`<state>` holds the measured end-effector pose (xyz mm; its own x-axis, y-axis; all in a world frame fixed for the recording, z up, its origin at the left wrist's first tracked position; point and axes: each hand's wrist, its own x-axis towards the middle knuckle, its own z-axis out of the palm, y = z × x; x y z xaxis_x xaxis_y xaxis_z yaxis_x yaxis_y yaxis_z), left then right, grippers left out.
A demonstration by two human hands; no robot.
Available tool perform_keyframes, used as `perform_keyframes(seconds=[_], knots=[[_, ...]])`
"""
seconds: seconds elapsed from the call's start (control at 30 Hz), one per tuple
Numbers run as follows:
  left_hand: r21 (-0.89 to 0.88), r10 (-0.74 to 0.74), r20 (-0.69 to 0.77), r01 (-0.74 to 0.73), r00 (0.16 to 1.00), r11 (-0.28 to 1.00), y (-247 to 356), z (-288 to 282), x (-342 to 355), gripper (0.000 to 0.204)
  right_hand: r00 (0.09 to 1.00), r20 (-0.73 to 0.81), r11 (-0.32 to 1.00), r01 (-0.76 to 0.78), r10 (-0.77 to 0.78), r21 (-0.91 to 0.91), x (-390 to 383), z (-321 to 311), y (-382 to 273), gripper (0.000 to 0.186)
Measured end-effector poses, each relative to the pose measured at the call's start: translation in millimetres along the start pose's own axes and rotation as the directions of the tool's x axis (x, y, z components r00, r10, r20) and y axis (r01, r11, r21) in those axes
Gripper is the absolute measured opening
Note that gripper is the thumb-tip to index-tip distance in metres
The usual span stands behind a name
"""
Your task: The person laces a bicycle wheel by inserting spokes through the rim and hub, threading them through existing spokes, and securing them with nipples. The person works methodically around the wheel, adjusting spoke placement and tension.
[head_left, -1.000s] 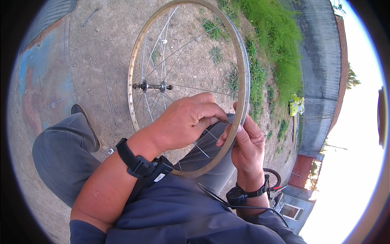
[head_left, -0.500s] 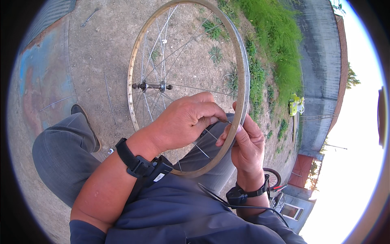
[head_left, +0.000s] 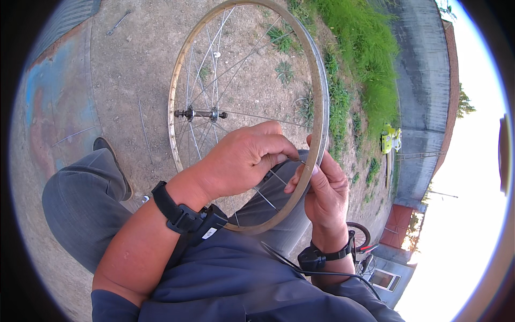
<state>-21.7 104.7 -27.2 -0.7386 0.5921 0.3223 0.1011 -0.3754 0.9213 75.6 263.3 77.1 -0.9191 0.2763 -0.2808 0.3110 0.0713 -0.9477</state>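
Observation:
A bare bicycle wheel stands tilted over my lap, its worn metal rim (head_left: 320, 80) turned partly edge-on. Several thin spokes run from the hub (head_left: 203, 114) to the rim. Inside the wheel, my left hand (head_left: 244, 158) pinches a spoke (head_left: 302, 161) by its end, close to the rim's right side. My right hand (head_left: 327, 196) grips the rim at that same spot, thumb on the outer face and fingers reaching around to the inside. The left hand and forearm hide part of the lower spokes.
Loose spokes (head_left: 145, 129) and a wrench (head_left: 118, 24) lie on the dirt to the left, beside a rusty blue metal sheet (head_left: 59, 102). A black cable (head_left: 322, 272) crosses my right forearm. Grass (head_left: 370, 70), a concrete wall (head_left: 424, 96) and a bicycle (head_left: 360, 234) are at right.
Hardly anything differs. My right hand has shifted very slightly along the rim; the wheel and my left hand keep their places.

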Motion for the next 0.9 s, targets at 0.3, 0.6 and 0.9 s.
perform_keyframes(seconds=[0.3, 0.6, 0.9], knots=[[0.034, -0.004, 0.004, 0.003, 1.0, 0.999, -0.8, -0.4, -0.4, 0.02, 1.0, -0.015, 1.0, -0.008, 0.008, -0.002, -0.4, 0.3, -0.1, 0.052], [0.006, -0.013, 0.005, 0.013, 1.0, 1.0, 0.9, -0.6, 0.4, 0.02, 1.0, -0.008, 1.0, -0.004, 0.004, -0.001, -0.1, -0.6, 0.3, 0.053], [0.016, -0.009, 0.005, 0.009, 1.0, 1.0, 0.2, -1.1, 0.1, 0.019, 1.0, -0.014, 1.0, -0.004, 0.003, -0.012, 0.6, -1.1, 1.2, 0.053]])
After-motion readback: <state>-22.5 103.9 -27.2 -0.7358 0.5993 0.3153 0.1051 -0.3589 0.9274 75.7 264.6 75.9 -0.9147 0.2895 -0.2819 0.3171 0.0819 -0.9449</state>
